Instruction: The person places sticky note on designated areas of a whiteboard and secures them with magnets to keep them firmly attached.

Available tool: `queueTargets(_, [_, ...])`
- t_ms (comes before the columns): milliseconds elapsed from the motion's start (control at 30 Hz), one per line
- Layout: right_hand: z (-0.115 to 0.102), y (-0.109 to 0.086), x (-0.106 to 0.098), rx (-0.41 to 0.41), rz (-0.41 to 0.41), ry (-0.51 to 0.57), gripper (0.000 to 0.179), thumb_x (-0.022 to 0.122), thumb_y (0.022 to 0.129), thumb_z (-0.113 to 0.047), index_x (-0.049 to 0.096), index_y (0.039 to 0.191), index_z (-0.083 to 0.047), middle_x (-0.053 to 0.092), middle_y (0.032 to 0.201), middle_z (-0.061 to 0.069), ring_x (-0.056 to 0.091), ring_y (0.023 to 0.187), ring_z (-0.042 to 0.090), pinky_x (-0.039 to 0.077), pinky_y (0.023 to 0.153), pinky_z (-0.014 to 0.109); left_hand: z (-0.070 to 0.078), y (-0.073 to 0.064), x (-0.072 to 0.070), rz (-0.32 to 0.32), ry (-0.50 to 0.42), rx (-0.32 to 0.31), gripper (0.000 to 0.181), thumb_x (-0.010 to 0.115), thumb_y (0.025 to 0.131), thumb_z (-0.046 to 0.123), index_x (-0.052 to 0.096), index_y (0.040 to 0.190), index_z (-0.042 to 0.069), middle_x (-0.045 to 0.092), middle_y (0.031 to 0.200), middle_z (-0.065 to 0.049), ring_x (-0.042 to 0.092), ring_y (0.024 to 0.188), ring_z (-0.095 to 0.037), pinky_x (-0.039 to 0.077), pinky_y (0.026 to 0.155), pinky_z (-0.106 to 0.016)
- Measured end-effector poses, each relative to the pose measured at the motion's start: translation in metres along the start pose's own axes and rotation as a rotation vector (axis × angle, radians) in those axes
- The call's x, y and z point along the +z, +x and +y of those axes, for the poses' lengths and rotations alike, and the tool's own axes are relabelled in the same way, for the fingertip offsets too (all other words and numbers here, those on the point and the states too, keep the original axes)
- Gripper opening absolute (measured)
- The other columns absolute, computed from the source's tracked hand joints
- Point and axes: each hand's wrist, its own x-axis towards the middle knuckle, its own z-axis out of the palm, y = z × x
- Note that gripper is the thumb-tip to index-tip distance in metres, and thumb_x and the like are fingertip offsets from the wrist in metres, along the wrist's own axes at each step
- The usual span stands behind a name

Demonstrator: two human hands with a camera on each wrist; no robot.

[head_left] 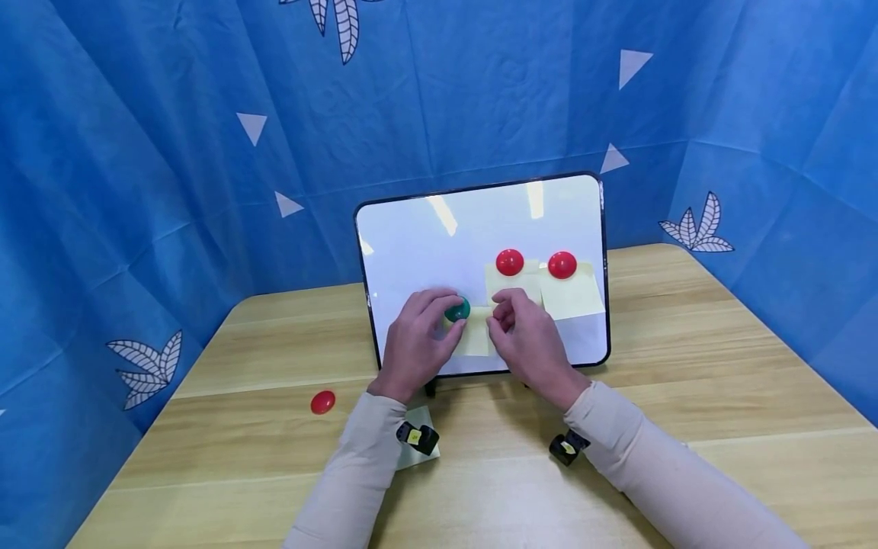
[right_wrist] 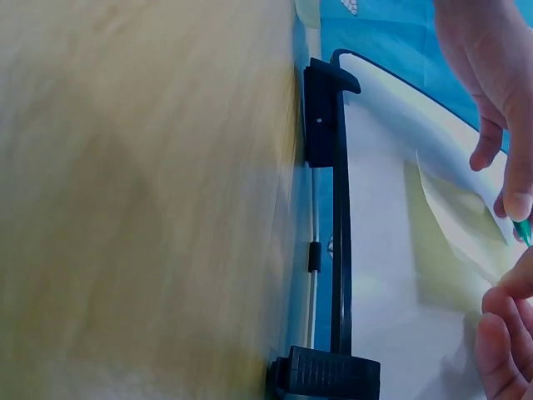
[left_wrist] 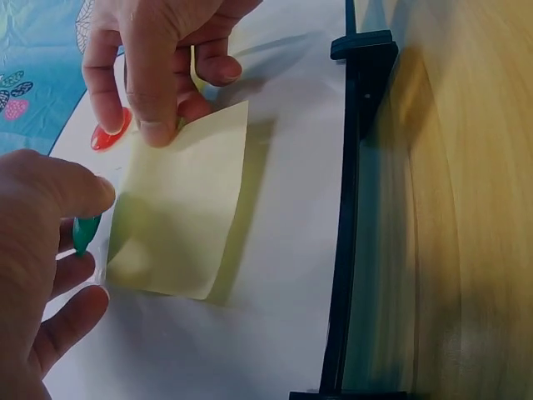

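My left hand [head_left: 420, 335] pinches a green round magnet [head_left: 458, 309] between thumb and fingers, at the upper edge of a pale yellow sticky note [left_wrist: 179, 212] on the whiteboard [head_left: 425, 244]. In the left wrist view the note's lower part stands off the board and casts a shadow. My right hand [head_left: 531, 335] pinches the note's other upper corner between thumb and index finger. Above and right of it, two red round magnets, one on the left [head_left: 510, 262] and one on the right [head_left: 562, 265], sit at the tops of two more yellow notes.
A loose red magnet [head_left: 323, 402] lies on the wooden table [head_left: 247, 435], left of the board. Under my left wrist is a pale paper pad [head_left: 420, 418], partly hidden. Black feet [right_wrist: 325, 375] hold the board upright in front of a blue curtain [head_left: 480, 91].
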Motion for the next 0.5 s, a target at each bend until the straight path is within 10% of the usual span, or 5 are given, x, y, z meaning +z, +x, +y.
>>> queueTargets(500, [0.0023,-0.0002,0.0024,-0.063,0.027,0.034,0.034,0.077,0.086,-0.002,0.059,0.115,-0.003,0.065,0.089,0.005,0.062,0.075,0.013,0.057,0.07,0.028,0.0004,0.0017,0.0061,-0.042,0.006,0.013,0.038,0.082,0.084,0.01,0.069,0.119,0.009,0.064,0.126,-0.002,0.053,0.117,-0.019,0.047,0.1,-0.028])
